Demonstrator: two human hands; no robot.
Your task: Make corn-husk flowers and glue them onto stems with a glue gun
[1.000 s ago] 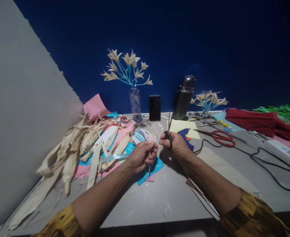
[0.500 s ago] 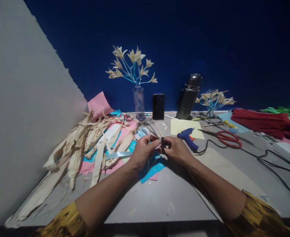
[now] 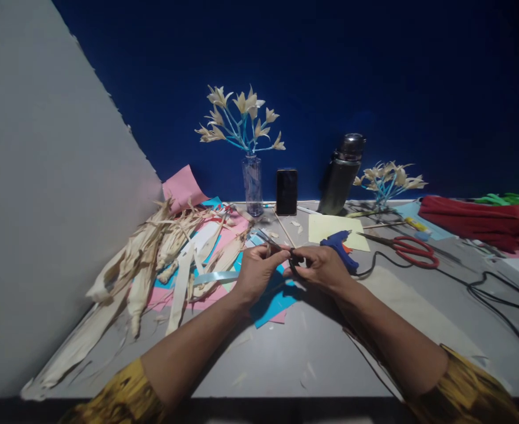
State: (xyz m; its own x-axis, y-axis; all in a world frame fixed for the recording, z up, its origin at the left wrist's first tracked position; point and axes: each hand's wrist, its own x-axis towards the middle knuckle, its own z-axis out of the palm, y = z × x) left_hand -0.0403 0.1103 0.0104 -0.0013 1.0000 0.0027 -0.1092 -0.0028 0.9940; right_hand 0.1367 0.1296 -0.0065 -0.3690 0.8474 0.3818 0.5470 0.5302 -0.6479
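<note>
My right hand [image 3: 323,266] is closed around the black handles of a pair of small scissors [image 3: 265,237], whose slim blades point up and to the left, past my left hand. My left hand [image 3: 259,268] is pinched right beside it, fingertips almost meeting the right ones. What sits between the left fingers is small and partly hidden; a thin pale piece seems to show there. Beneath both hands lies blue paper [image 3: 270,309]. A light-blue ribbon [image 3: 215,277] runs out to the left of my left wrist.
Dried corn husks [image 3: 138,288] and coloured paper heap up at left. Behind stand a glass vase [image 3: 253,188] of husk flowers [image 3: 241,112], a phone [image 3: 286,192] and a flask [image 3: 341,176]. At right lie a blue glue gun [image 3: 339,250], red-handled scissors [image 3: 413,251] and a black cord [image 3: 475,285].
The small scissors' blades now show more clearly above my left hand, and my right fingers have shifted on the handles. The whole view has slid slightly to the right.
</note>
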